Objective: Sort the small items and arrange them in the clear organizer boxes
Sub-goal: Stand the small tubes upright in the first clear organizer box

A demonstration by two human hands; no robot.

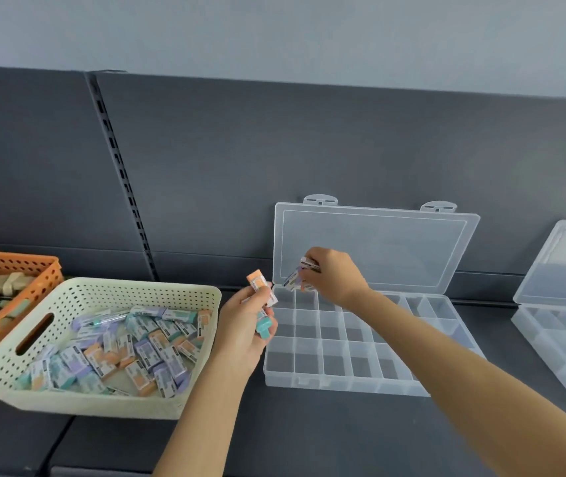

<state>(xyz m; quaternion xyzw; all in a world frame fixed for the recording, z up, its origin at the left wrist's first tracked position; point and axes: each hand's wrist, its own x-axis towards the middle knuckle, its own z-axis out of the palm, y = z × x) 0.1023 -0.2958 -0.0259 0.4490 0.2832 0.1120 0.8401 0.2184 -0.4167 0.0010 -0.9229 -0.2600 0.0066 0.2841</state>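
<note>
Upper background: pale grey-blue painted wall [274,29], plain and matte. Below it, dark grey flat back panels [309,149] run the full width; their top edge looks sloped in the wide-angle view. Two panels meet at a dark slotted metal upright strip [119,173] left of centre, slots in a single column. A horizontal seam sets off a narrow lower panel band [206,266] just above the work surface. Dark grey matte counter [309,435] butts against the panels. A joint line [64,428] crosses it at lower left. Light is even and diffuse, shadows soft.
</note>
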